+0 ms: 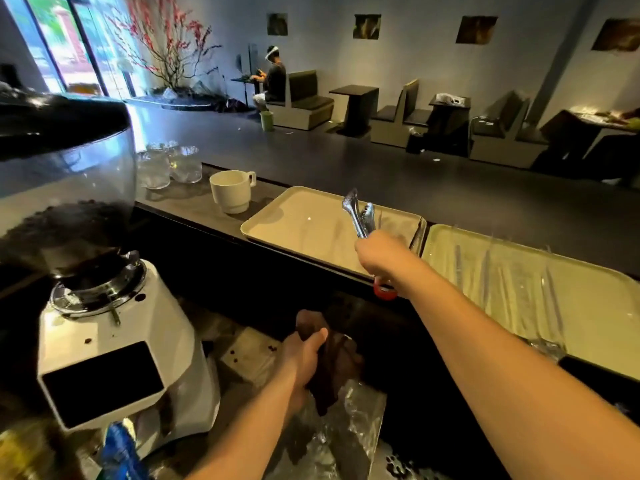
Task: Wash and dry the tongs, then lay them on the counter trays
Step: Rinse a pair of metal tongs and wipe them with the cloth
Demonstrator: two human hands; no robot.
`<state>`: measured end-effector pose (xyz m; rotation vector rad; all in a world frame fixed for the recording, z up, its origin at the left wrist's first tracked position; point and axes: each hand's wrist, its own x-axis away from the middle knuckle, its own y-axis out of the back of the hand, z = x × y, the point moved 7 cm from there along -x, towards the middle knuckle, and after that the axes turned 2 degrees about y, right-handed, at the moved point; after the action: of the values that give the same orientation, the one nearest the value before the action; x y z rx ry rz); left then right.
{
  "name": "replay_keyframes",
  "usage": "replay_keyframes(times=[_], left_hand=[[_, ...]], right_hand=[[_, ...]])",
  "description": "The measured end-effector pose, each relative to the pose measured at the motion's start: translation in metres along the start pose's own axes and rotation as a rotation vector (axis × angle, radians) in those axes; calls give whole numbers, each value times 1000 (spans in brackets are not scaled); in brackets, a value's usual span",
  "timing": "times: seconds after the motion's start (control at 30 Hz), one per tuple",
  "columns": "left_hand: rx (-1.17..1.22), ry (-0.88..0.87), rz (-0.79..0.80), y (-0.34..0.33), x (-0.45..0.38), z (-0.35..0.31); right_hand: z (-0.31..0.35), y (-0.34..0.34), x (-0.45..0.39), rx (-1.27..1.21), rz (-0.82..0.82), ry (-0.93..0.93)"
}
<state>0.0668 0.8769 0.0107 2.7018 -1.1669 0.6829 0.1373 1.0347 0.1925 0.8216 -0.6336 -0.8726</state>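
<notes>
Bare forearms reach out from the bottom of the frame at a café bar. Metal tongs (360, 216), red at the handle end, are clasped in the right hand (379, 254) and held tips-up above the near edge of the left beige tray (277, 226) on the worktop (180, 202). Beside it, the right tray (588, 341) carries several more utensils, too washed out to make out clearly. Lower down, the left hand (303, 355) is clenched around a dark brown cloth (334, 368) over crumpled clear plastic. Left of the trays stand a white mug (232, 190) and clear glasses (169, 166). At near left a white coffee grinder (114, 348) holds beans in its hopper. Beyond the bar, a seated person (273, 81) occupies a booth.
</notes>
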Motion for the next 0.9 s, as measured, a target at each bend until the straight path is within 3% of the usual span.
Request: replay_keyframes(times=[0.13,0.37,0.73,0.9], left_hand=[[83,5,61,-3,-1,1],[56,21,31,-3,-2,-3],[100,67,-8,7,10,9],[123,100,-20,13,10,14]], right_hand=[[16,-6,-24,316,21,14],[18,-29,-41,586,-83,33],[22,-47,-53,267,-36,22],[23,-33,-40,346,-179,82]])
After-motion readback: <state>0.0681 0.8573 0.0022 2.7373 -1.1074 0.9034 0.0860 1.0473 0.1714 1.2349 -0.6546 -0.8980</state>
